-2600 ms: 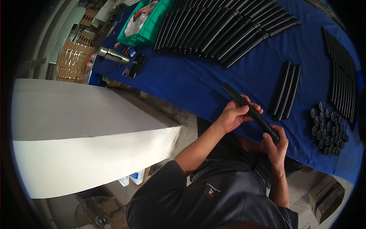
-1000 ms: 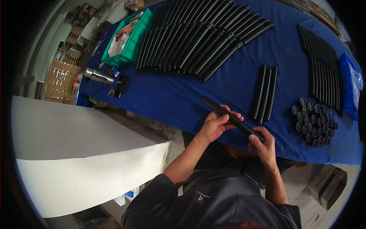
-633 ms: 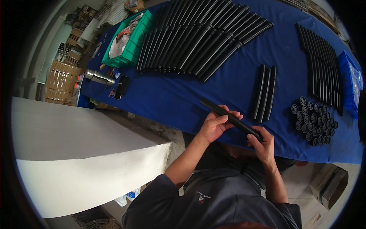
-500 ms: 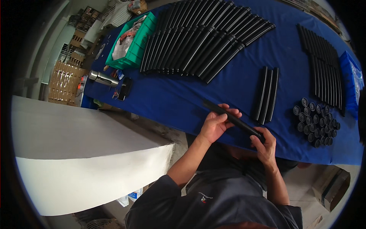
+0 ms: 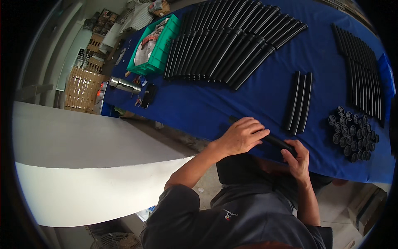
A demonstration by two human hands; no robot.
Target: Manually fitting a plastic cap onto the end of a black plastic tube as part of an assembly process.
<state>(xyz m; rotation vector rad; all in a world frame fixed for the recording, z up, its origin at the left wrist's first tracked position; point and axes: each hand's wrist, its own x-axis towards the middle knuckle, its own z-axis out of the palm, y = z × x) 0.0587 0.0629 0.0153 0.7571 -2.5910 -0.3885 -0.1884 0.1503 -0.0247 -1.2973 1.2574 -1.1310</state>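
Observation:
A black tube (image 5: 277, 141) is held in both my hands, slanting down to the right over the front edge of the blue cloth. My left hand (image 5: 245, 136) lies over its upper-left half, back of the hand upward and fingers wrapped round it. The tube's far left end shows dimly beyond those fingers. My right hand (image 5: 298, 157) grips the lower-right end, thumb in front, covering the tip. Just beyond my right hand, three black tubes (image 5: 299, 103) lie side by side. To the right stand many round black caps (image 5: 352, 133) in a cluster.
A wide fan of black tubes (image 5: 224, 45) covers the table's back. More tubes (image 5: 362, 79) lie at right beside a blue bin (image 5: 386, 76). At left are a green crate (image 5: 159, 56), a steel flask (image 5: 125, 85), a phone (image 5: 148, 96) and a white curved surface (image 5: 103, 186).
My left hand has turned from palm up under the tube to palm down over it. My right hand keeps its grip at the other end. The whole view has shifted slightly.

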